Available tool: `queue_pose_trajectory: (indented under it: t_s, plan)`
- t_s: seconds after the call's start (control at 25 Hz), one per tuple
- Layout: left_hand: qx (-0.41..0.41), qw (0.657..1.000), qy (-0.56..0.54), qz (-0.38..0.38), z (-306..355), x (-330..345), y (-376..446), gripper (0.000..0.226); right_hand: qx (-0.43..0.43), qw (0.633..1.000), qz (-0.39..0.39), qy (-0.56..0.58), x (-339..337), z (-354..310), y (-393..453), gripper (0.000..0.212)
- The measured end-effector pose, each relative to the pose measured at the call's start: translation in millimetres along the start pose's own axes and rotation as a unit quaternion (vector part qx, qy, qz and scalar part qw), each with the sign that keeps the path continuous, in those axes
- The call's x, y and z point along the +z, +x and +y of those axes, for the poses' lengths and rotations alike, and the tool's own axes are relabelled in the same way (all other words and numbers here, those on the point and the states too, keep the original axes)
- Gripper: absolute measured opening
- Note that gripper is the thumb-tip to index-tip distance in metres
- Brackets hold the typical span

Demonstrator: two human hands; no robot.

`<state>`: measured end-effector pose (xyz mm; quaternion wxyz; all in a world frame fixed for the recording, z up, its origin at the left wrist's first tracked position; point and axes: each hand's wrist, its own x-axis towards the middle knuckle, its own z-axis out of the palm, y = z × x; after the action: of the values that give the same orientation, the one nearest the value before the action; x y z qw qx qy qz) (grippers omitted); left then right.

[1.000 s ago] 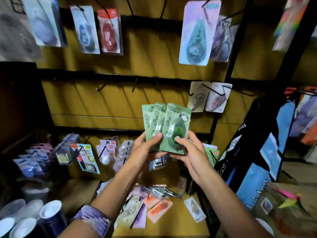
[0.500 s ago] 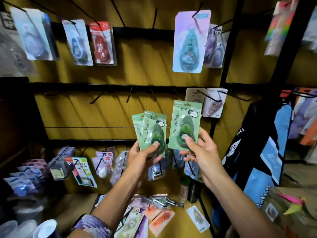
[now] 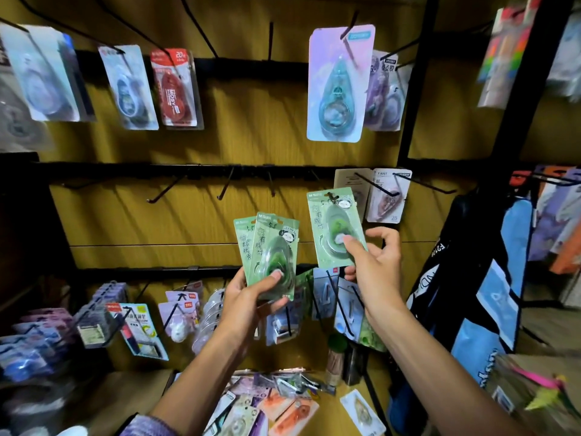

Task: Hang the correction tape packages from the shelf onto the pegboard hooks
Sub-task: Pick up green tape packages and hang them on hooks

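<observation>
Pinching one green cardboard correction tape package, the right hand has lifted it up to a black metal hook. It has left the two green packages gripped in the left hand, so hanging comes next.

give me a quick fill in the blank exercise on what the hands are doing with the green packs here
1. The right hand holds ____ green package.
2. The left hand holds two overlapping packages coloured ____.
3. The red package hangs in the ____ row of the pegboard.
4. The orange packages lie on the ____ below the hands.

Missing words: one; green; top; shelf
</observation>
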<state>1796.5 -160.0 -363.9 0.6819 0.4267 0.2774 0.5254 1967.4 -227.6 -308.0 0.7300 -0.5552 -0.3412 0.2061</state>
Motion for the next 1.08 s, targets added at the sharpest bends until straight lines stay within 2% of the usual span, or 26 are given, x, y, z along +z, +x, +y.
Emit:
queue_pose_trajectory:
  t_s: [0.12,0.2,0.4,0.56,0.68,0.8,0.84,0.96,1.08]
  plan:
    - [-0.004,1.0,0.001,0.01,0,-1,10,0.041,0.014,0.999,-0.017,-0.037,18,0,27,0.013]
    - [-0.011,1.0,0.007,0.017,-1,-2,17,0.042,0.045,0.997,-0.019,-0.06,36,3,53,0.013]
    - [-0.002,1.0,0.004,0.026,-2,-10,43,0.045,0.118,0.99,-0.055,-0.054,77,24,125,0.019]
    - [0.0,1.0,0.011,0.014,-2,-16,48,0.051,0.158,0.985,-0.072,0.006,94,39,160,0.039]
    - [0.004,1.0,0.011,0.012,0,-18,51,0.045,0.195,0.977,-0.073,0.052,97,43,161,0.042]
    - [0.001,1.0,0.016,0.013,1,-17,52,0.04,0.195,0.98,-0.047,0.01,85,41,137,0.048]
    - [0.0,1.0,0.018,0.013,1,-15,50,0.04,0.192,0.978,-0.073,-0.017,79,40,124,0.047]
    - [0.008,1.0,0.023,0.007,-2,-8,44,0.042,0.166,0.958,-0.231,-0.041,58,38,67,0.029]
    - [0.023,0.998,0.056,-0.01,-6,1,33,0.046,0.135,0.947,-0.289,-0.037,43,36,21,0.032]
